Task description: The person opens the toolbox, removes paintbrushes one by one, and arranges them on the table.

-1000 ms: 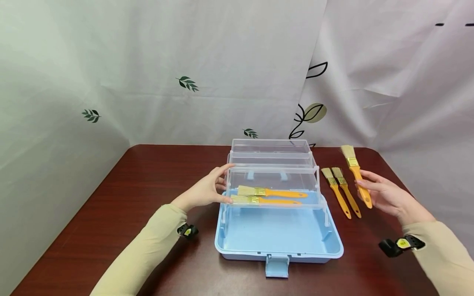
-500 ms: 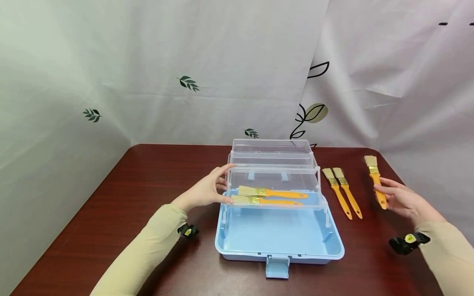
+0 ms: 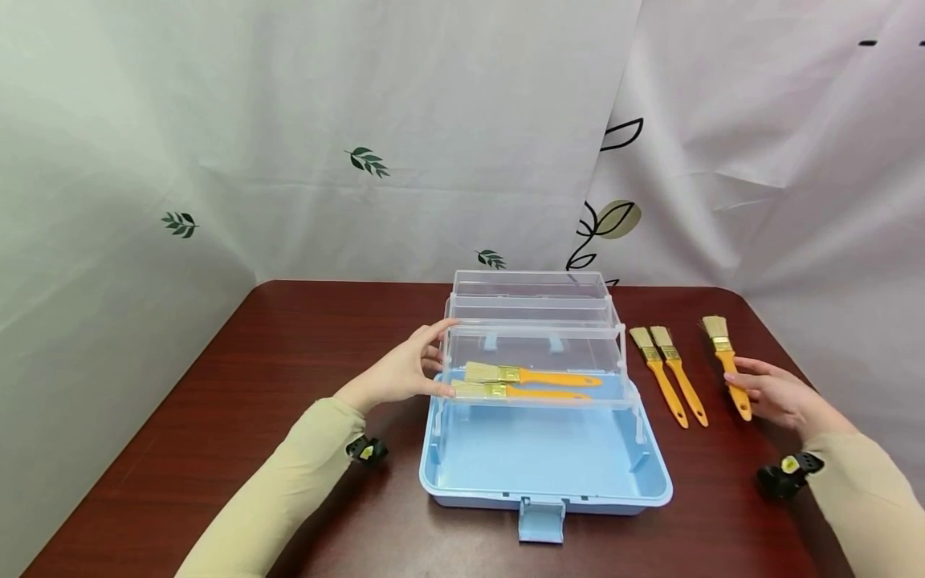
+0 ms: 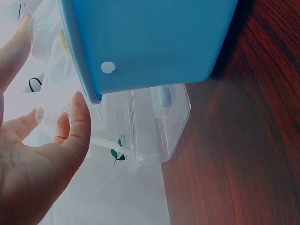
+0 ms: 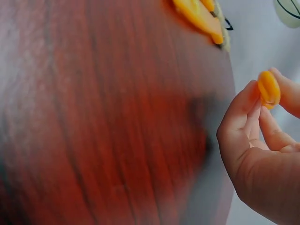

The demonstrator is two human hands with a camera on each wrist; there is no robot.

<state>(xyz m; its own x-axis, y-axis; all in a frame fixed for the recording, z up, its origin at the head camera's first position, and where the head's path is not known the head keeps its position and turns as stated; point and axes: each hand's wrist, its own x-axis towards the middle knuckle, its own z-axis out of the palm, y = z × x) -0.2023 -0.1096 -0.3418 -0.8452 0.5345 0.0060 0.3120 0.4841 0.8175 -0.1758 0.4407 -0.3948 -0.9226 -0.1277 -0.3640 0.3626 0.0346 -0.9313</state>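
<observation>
In the head view my right hand (image 3: 776, 393) pinches the yellow handle of a paintbrush (image 3: 727, 368), bristles pointing away. The right wrist view shows the handle end (image 5: 269, 89) between thumb and fingers. Left of it, two more paintbrushes (image 3: 668, 377) lie side by side on the table. My left hand (image 3: 401, 365) holds the left end of a clear plastic tray (image 3: 535, 330), thumb at its front edge and index finger at the back. Two paintbrushes (image 3: 552, 377) lie crosswise in that tray. Below it sits the light blue toolbox base (image 3: 542, 449).
Further clear tiers (image 3: 531, 282) rise behind the front tray. The box's blue latch (image 3: 541, 522) hangs down at the front. Dark red wood tabletop (image 3: 289, 345) surrounds the box, with a pale leaf-printed curtain (image 3: 289, 120) behind it.
My right hand has carried its paintbrush right, away from the two on the table, and lowered it toward the tabletop. The left hand and toolbox have stayed put.
</observation>
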